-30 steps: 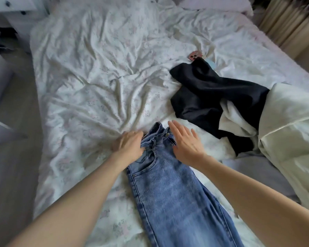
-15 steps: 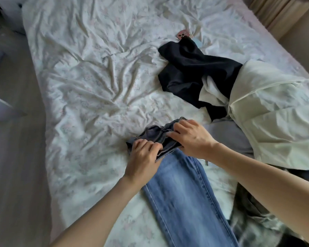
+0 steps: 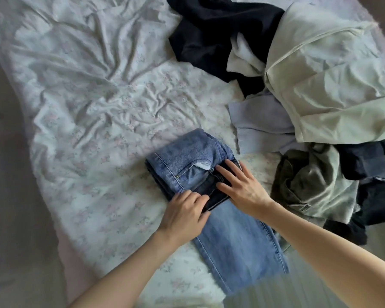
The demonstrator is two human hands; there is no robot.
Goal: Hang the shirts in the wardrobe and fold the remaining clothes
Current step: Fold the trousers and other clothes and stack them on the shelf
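Blue jeans [image 3: 233,243] lie on the bed, their waist end folded back over the legs into a thick fold [image 3: 182,158]. My left hand [image 3: 185,215] grips the dark waistband edge at the fold's near left corner, fingers curled on it. My right hand [image 3: 242,185] lies flat on the waistband beside it, fingers straight and pressing down. The jeans' legs run toward me and end near the bed's front edge.
The bed's floral white sheet [image 3: 87,107] is wrinkled at left. A heap of clothes fills the right: a black garment [image 3: 209,34], a pale green one [image 3: 333,81], a lilac one [image 3: 260,123], an olive one [image 3: 307,181] and dark pieces [image 3: 376,192].
The jeans' waist end has been pulled back over the legs and laid down as a fold. Both hands came toward me with it, and the view dropped closer to the bed.
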